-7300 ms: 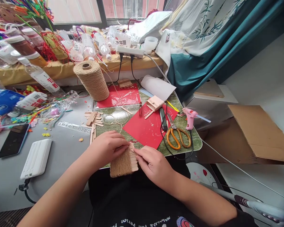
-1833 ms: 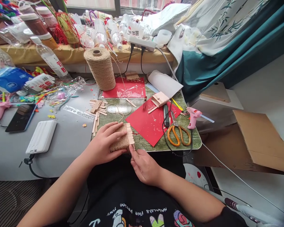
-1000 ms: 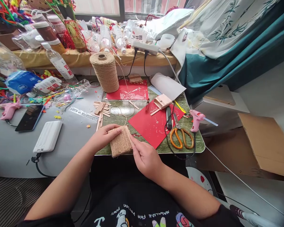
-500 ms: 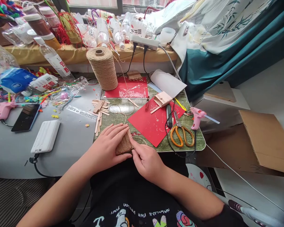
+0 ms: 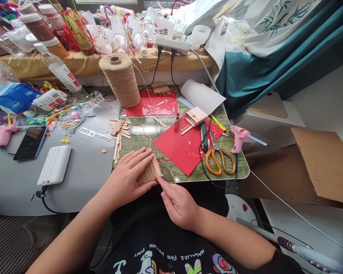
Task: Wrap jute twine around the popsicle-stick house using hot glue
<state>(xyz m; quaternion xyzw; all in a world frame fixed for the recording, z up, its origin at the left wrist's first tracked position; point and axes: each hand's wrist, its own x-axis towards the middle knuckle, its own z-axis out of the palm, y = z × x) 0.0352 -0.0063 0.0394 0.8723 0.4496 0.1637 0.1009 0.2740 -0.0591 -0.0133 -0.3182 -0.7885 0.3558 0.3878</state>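
My left hand [image 5: 133,171] lies over a twine-wrapped craft-stick panel [image 5: 148,172], fingers across its top and thumb along its near edge, gripping it. Bare scalloped stick ends show along the panel's right side. At the panel's lower right corner, the index fingertip of my right hand [image 5: 178,203] touches the edge. Its other fingers are curled in, and a strand of twine [image 5: 169,169] loops from the panel down to this hand. The large twine spool [image 5: 120,80] stands upright behind, its loose line trailing across the green mat.
Craft sticks [image 5: 120,133] lie left of the panel. On the right are red sheets [image 5: 180,146], a small stick box [image 5: 196,116], scissors [image 5: 217,160], a utility knife [image 5: 204,137] and a pink glue gun [image 5: 239,139] with its cord. A power bank [image 5: 55,165] and phone [image 5: 31,142] sit left.
My right hand has shifted slightly down, away from the panel's side, uncovering more of its right edge and stick ends. My left hand stays on the panel. The view has moved a little.
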